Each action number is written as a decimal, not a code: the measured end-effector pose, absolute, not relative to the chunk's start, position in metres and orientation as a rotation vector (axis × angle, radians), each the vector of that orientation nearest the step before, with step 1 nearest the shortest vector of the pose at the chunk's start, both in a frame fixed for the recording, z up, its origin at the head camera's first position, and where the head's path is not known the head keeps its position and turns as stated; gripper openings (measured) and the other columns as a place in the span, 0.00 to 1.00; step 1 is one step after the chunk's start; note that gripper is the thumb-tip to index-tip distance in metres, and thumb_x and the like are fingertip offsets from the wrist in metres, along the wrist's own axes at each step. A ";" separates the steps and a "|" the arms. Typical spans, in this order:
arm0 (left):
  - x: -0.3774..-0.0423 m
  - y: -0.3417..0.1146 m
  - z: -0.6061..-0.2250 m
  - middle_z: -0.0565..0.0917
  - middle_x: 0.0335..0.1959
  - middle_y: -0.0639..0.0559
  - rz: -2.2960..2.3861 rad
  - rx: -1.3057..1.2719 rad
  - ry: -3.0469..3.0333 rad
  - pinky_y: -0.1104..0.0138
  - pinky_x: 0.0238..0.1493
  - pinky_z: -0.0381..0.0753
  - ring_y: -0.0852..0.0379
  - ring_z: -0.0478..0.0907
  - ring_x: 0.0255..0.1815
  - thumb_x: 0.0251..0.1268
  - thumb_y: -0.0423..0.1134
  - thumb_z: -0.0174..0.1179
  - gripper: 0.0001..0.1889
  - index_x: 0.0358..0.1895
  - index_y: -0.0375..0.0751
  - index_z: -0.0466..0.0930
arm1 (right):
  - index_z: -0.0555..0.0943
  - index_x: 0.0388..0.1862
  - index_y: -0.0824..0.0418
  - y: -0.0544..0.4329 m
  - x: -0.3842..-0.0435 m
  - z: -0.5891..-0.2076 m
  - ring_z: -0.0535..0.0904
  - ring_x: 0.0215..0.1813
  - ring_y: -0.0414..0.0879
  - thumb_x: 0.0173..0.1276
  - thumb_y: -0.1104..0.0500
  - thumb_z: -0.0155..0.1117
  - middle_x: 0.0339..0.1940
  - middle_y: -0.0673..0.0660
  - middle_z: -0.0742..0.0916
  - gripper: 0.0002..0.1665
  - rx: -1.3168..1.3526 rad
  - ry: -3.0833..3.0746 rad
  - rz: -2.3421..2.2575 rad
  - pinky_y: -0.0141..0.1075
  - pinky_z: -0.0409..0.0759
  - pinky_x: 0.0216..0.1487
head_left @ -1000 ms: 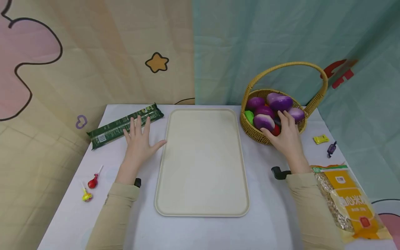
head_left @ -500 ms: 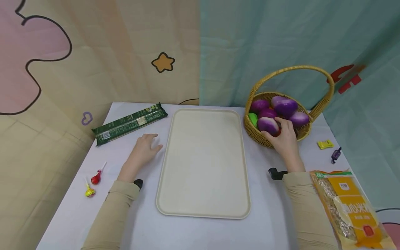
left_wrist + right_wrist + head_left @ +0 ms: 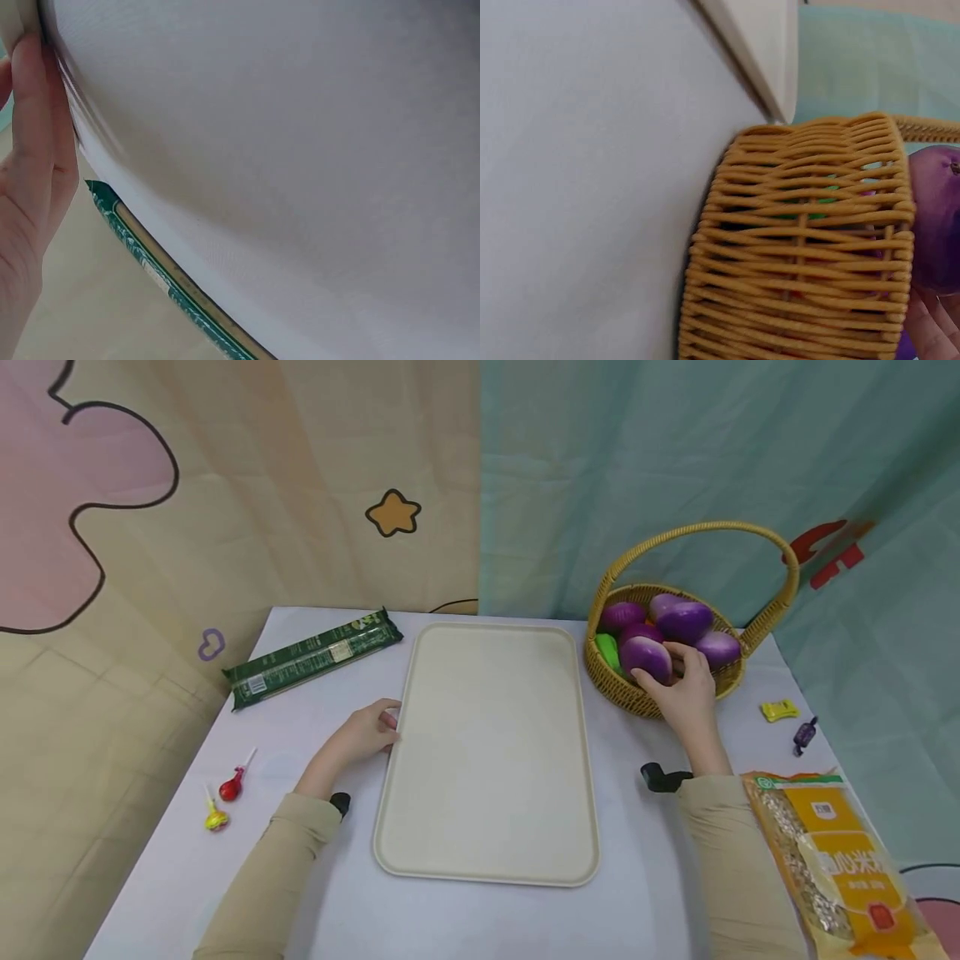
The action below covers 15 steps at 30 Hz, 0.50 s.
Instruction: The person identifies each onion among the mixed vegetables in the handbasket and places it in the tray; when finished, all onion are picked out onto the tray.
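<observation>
My left hand [image 3: 363,731] holds the left rim of the cream rectangular tray [image 3: 487,760], fingertips right at the edge. In the left wrist view the fingers [image 3: 34,105] lie against the tray's rim [image 3: 15,22]. At the right, my right hand [image 3: 686,689] grips a round purple-and-white vegetable [image 3: 647,658] at the front of a wicker basket [image 3: 626,693], thumb on its near side. In the right wrist view the purple vegetable [image 3: 934,217] shows above the basket's rim, with a finger [image 3: 926,330] below it. Other purple vegetables [image 3: 686,622] and a green one [image 3: 609,649] fill the basket.
A long green packet [image 3: 315,658] lies at the back left, two lollipops [image 3: 231,787] nearer. Right of the basket are yellow [image 3: 780,709] and purple [image 3: 805,735] wrapped candies, then a large orange grain bag [image 3: 847,860]. The basket's tall handle [image 3: 697,527] arches over its contents.
My left hand has dropped from beside the green packet to the tray's left rim, its spread fingers now bent. My right hand has closed on the purple-and-white vegetable.
</observation>
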<state>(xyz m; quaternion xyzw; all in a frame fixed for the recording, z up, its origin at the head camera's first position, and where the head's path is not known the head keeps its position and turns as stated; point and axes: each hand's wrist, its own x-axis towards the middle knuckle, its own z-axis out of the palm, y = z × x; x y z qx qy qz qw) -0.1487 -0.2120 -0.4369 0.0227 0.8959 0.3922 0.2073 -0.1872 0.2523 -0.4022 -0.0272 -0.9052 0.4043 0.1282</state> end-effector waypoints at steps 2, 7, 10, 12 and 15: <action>-0.149 -0.210 -0.437 0.78 0.49 0.35 1.091 0.045 2.504 0.64 0.41 0.83 0.53 0.82 0.36 0.67 0.29 0.58 0.31 0.72 0.31 0.60 | 0.68 0.68 0.64 0.251 -0.185 -0.398 0.73 0.63 0.57 0.63 0.44 0.70 0.63 0.65 0.74 0.42 -0.096 -2.637 1.212 0.49 0.76 0.63; -0.147 -0.205 -0.437 0.78 0.48 0.35 1.088 0.043 2.473 0.63 0.40 0.82 0.53 0.82 0.35 0.65 0.28 0.58 0.34 0.73 0.31 0.57 | 0.67 0.69 0.63 0.238 -0.183 -0.388 0.73 0.65 0.55 0.62 0.41 0.69 0.65 0.63 0.73 0.44 -0.084 -2.636 1.326 0.49 0.76 0.64; -0.145 -0.202 -0.438 0.78 0.47 0.35 1.091 0.056 2.461 0.64 0.39 0.82 0.55 0.82 0.34 0.64 0.27 0.58 0.35 0.74 0.31 0.55 | 0.67 0.68 0.63 0.223 -0.186 -0.387 0.73 0.65 0.56 0.63 0.42 0.69 0.65 0.63 0.73 0.43 -0.048 -2.621 1.423 0.52 0.75 0.65; -0.145 -0.200 -0.439 0.78 0.46 0.36 1.093 0.061 2.467 0.65 0.38 0.82 0.55 0.82 0.34 0.64 0.26 0.59 0.36 0.74 0.31 0.55 | 0.68 0.67 0.63 0.211 -0.190 -0.389 0.74 0.63 0.57 0.62 0.43 0.70 0.64 0.63 0.74 0.42 -0.026 -2.622 1.479 0.52 0.76 0.63; -0.144 -0.198 -0.440 0.78 0.46 0.36 1.110 0.042 2.474 0.65 0.39 0.83 0.55 0.82 0.34 0.63 0.25 0.59 0.36 0.74 0.31 0.55 | 0.69 0.67 0.62 0.188 -0.196 -0.397 0.75 0.61 0.58 0.61 0.43 0.71 0.64 0.63 0.75 0.42 -0.023 -2.658 1.586 0.51 0.78 0.60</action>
